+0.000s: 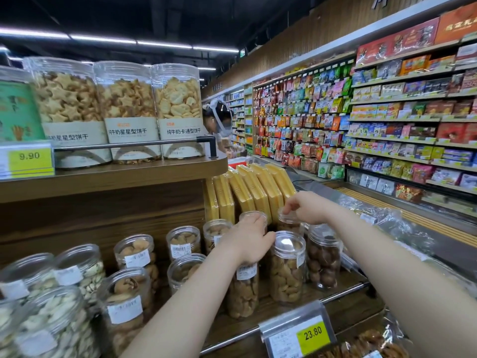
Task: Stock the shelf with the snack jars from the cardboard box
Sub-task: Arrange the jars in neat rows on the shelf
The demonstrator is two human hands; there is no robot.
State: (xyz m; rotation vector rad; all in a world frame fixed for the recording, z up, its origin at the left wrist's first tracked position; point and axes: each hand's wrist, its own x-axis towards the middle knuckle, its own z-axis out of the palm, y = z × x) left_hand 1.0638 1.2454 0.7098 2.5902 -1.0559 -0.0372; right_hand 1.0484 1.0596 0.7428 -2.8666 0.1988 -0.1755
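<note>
Clear plastic snack jars with white labels stand on a brown wooden shelf (284, 310). My left hand (249, 241) grips the lid end of a jar of brown snacks (242, 293) standing on the shelf. My right hand (308, 206) pinches the lid of a jar at the back (289, 222), in front of yellow boxes. A jar of light brown snacks (286, 267) and a jar of dark round nuts (324, 257) stand between my arms. The cardboard box is out of view.
More jars of nuts (129, 301) fill the shelf's left side. Large biscuit jars (129, 109) stand on the upper shelf behind a metal rail. Yellow flat boxes (253, 192) lean at the back. A price tag (313, 334) hangs on the front rail. A person stands far down the aisle.
</note>
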